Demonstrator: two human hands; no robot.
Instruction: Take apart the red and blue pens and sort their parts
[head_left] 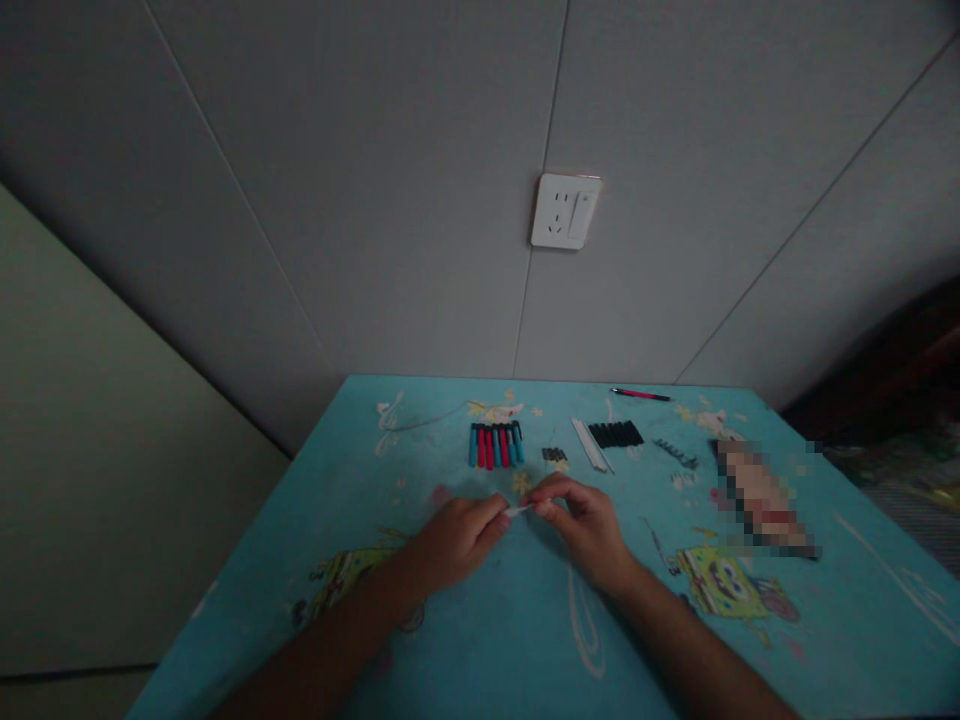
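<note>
Above the front middle of the table, both of my hands are closed on a slim white pen refill (pixel 517 510). My left hand (pixel 466 535) grips its left end between thumb and fingers. At the other end, my right hand (pixel 581 525) pinches it with thumb and forefinger. Most of the refill is hidden by the fingers. Just beyond the hands lies a row of blue and red pen barrels (pixel 496 447). Right of these are small dark pen parts (pixel 555 454), several white refills (pixel 592 445) and a row of black pen grips (pixel 616 434).
A blue patterned cloth (pixel 495 640) covers the table. Toward its back lies a red and black pen (pixel 641 395). Small dark clip-like pieces (pixel 676 454) and pale little pieces (pixel 683 480) lie to the right, near a blurred-out flat object (pixel 765 500). A wall socket (pixel 566 211) is behind.
</note>
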